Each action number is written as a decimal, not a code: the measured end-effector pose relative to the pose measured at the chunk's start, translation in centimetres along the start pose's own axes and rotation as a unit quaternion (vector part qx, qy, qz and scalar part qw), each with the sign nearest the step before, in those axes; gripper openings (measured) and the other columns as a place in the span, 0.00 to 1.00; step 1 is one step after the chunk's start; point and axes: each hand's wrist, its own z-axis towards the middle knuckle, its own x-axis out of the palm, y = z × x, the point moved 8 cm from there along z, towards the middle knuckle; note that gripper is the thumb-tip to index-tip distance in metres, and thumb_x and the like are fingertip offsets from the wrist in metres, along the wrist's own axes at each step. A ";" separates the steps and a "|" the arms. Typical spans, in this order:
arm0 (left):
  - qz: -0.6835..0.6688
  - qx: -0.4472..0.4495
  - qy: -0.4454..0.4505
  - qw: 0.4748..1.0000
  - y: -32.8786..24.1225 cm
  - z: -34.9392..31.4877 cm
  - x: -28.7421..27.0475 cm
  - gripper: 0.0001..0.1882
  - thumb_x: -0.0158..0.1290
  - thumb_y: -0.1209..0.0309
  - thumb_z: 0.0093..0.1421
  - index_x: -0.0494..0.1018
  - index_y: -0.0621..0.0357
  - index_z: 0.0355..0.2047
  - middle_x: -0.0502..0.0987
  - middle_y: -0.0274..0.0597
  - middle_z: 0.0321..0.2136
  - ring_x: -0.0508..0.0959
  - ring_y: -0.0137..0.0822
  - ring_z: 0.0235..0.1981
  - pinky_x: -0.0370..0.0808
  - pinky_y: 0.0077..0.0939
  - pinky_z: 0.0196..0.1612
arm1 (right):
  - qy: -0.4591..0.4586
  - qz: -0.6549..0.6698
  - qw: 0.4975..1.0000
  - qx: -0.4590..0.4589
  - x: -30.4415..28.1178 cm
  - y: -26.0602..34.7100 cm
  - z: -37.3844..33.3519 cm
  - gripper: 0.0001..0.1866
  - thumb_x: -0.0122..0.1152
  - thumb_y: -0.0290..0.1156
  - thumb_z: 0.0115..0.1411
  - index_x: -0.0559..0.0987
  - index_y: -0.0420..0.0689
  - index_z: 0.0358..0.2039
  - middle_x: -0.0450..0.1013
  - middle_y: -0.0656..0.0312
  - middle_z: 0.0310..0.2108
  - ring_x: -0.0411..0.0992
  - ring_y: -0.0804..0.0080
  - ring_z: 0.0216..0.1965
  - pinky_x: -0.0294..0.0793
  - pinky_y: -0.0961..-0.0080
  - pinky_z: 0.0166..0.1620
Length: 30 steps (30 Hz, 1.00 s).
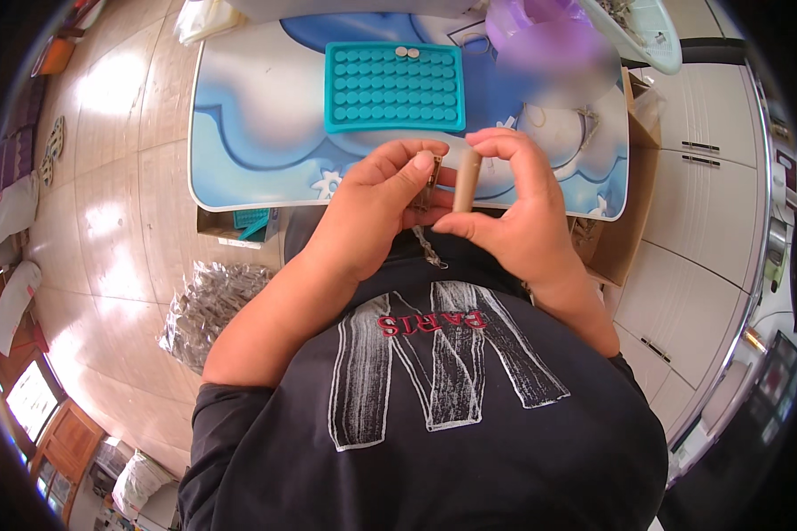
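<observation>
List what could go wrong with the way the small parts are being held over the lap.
1. The left hand pinches a small metal clip and the right hand a brown cardboard tube, both past the edge of the blue and white lap table; a slip would likely drop them onto the lap or floor.
2. A thin metal chain dangles below the hands and might snag.
</observation>
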 end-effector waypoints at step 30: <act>0.160 0.086 0.018 0.983 -0.9 -0.8 1.0 0.21 0.50 0.80 0.59 0.63 0.67 0.53 0.73 0.43 0.44 0.74 0.32 0.46 0.71 0.23 0.50 | 0.024 0.098 0.995 -0.023 1.0 -0.3 0.3 0.30 0.71 0.37 0.44 0.71 0.39 0.46 0.69 0.53 0.43 0.68 0.59 0.44 0.68 0.69 0.47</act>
